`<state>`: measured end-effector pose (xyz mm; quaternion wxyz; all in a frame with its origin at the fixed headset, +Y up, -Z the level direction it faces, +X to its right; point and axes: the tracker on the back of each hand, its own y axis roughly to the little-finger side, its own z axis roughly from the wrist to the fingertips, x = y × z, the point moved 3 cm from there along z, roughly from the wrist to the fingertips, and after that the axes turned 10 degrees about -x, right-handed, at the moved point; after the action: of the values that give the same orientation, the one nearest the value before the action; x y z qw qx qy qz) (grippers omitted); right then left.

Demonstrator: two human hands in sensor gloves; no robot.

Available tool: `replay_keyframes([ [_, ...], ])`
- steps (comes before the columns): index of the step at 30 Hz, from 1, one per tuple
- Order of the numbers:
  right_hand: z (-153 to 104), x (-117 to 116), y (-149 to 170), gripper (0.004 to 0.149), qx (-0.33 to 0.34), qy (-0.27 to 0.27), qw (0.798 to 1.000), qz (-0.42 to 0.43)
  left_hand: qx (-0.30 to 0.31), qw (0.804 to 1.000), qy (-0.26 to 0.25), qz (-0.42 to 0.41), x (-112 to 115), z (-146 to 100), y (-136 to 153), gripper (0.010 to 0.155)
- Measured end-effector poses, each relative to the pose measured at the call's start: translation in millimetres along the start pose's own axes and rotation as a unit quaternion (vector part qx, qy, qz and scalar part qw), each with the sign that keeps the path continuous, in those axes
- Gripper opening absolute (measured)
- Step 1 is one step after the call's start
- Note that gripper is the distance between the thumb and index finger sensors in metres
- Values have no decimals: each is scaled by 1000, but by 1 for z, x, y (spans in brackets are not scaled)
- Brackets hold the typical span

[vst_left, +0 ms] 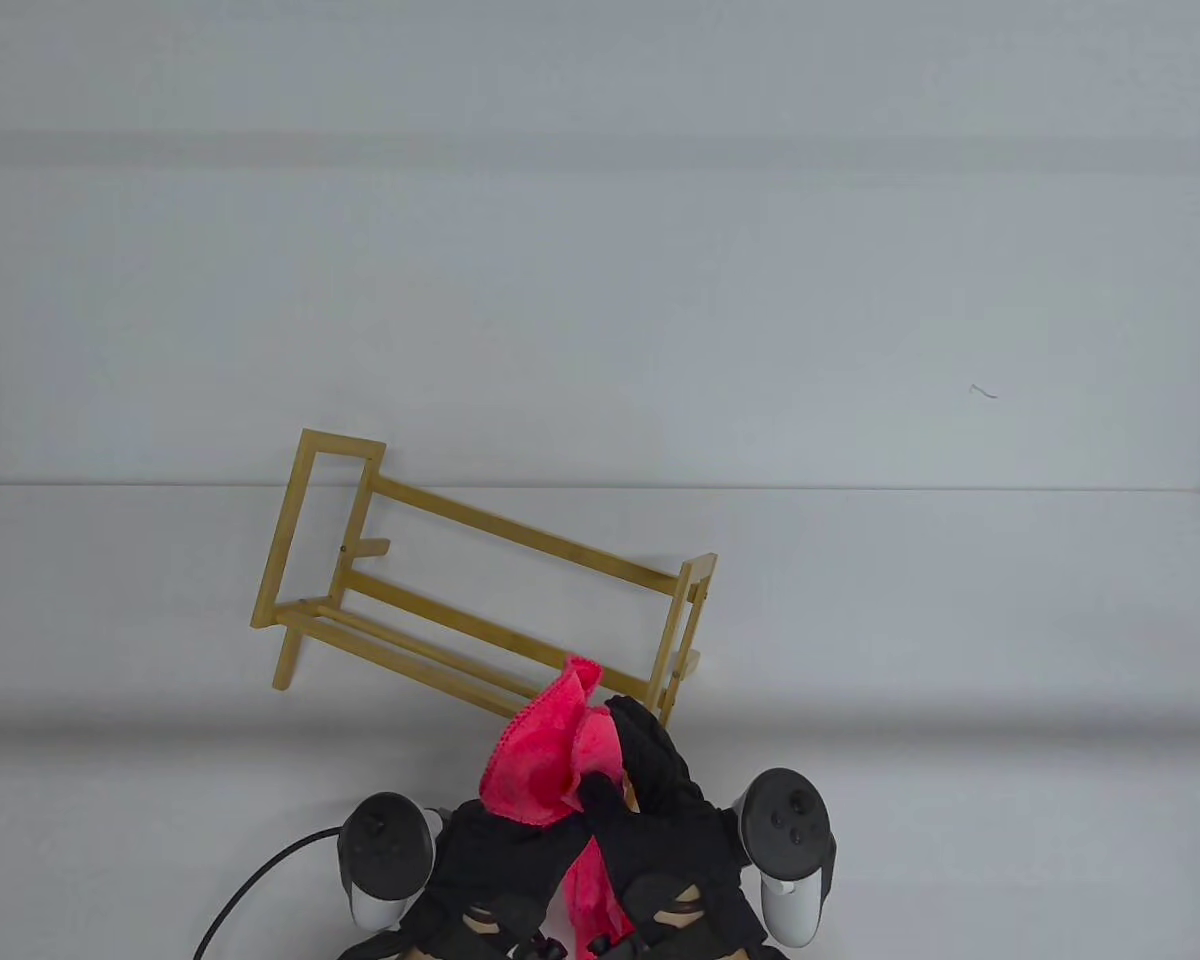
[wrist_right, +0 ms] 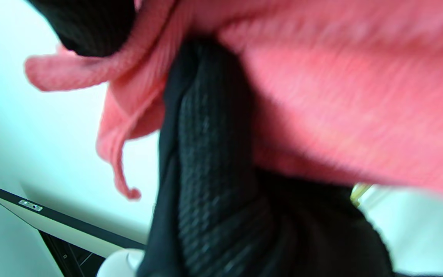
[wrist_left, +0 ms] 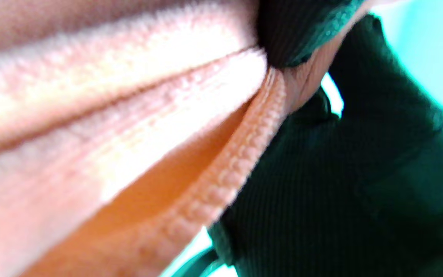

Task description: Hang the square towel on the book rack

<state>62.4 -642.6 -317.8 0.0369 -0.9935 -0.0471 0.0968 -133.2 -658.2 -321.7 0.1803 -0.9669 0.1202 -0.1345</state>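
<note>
A pink square towel [vst_left: 540, 750] is bunched up between both gloved hands near the table's front edge. My left hand [vst_left: 505, 850] grips its lower part and my right hand [vst_left: 640, 780] grips its right side. The towel's top fold rises in front of the wooden book rack [vst_left: 480, 590], which stands tilted on the table behind the hands. The towel fills the left wrist view [wrist_left: 110, 134], with a black glove beside it. In the right wrist view the towel [wrist_right: 340, 115] drapes over my gloved fingers [wrist_right: 210, 154].
A black cable [vst_left: 260, 890] runs along the table at the front left. The white table [vst_left: 960, 620] stretches to the right of the rack. A dark-edged white panel [wrist_right: 52, 227] shows low in the right wrist view.
</note>
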Motion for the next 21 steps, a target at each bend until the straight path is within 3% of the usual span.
replay_keyframes([
  [7,1,46,6,66,-10,78,996,-43,-25,998,-59,6,-33,1,9,55],
  [13,5,87,28,67,-59,139,983,-108,-32,988,-137,70,-73,5,3,55],
  [21,9,106,48,68,-115,171,947,-247,-69,972,-181,133,-106,40,1,55],
])
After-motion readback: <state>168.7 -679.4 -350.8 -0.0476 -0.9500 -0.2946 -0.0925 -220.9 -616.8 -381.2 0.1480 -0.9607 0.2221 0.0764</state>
